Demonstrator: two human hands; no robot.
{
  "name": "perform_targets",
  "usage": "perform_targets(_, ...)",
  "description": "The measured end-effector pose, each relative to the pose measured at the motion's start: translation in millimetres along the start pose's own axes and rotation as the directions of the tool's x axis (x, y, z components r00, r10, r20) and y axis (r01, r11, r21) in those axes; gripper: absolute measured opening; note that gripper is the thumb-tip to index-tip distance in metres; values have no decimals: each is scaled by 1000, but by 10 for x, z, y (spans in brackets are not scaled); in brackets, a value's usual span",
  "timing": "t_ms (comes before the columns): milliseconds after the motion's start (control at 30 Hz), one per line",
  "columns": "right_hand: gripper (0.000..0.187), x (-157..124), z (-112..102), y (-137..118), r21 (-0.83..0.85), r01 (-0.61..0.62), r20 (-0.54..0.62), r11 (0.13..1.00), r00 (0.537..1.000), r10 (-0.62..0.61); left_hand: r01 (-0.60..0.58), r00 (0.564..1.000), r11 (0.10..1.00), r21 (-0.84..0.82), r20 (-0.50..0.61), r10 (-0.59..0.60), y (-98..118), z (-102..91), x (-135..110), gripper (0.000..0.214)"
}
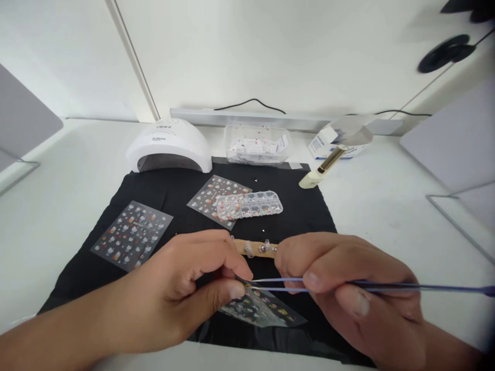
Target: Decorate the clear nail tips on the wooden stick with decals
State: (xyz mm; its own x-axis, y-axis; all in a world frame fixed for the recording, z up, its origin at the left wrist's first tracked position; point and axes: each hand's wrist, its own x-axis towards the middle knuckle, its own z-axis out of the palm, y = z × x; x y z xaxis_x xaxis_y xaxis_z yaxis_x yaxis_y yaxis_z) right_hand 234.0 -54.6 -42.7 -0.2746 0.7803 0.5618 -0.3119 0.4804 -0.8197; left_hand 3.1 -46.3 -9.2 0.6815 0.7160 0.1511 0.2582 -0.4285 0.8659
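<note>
a sticker sheet (268, 312) with small coloured figures is held tilted above the near part of the black mat (301, 216). the left hand (201, 283) has thumb and index finger together, clamped on the sheet's edge over the mat's near middle. the right hand (356, 281), over the mat's near right part, is closed on thin tweezers (436, 288); their 2 prongs stand apart along the visible length, the tips right by the left fingertips (i cannot tell whether they grip anything there).

on the mat's middle, partly behind both hands, lies a tan strip (255, 248) with shiny round studs. on its far half, a clear compartment case (263, 205) lies partly over a flat sheet (211, 198); another sheet (133, 234) lies on its left side. along its far edge are a white lamp (170, 139) at left and a clear tub (257, 147) of packets at the middle. a gold-capped bottle (323, 169) stands at its far right corner, an open box (325, 141) just beyond.
</note>
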Motion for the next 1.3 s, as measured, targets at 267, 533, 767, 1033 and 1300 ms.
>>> perform_targets(267,22,0,12,-6,7,-11,3,1000,1000,11,0,1000,1000,15,26,0,15,-8,3,9)
perform_targets(533,19,20,30,-9,25,-34,-26,999,999,35,-2,999,1000,3,39,2,17,-6,29,9)
perform_targets(767,20,26,20,2,49,-25,-6,998,1000,25,7,999,1000,-13,52,-6,12,-6,21,10)
perform_targets(1033,20,11,19,7,41,-3,-5,999,1000,4,19,998,1000,-5,59,-19,2,-1,17,10)
perform_targets(1300,23,12,-19,37,71,22,27,997,999,-24,11,998,1000,-13,63,-10,6,-4,8,10)
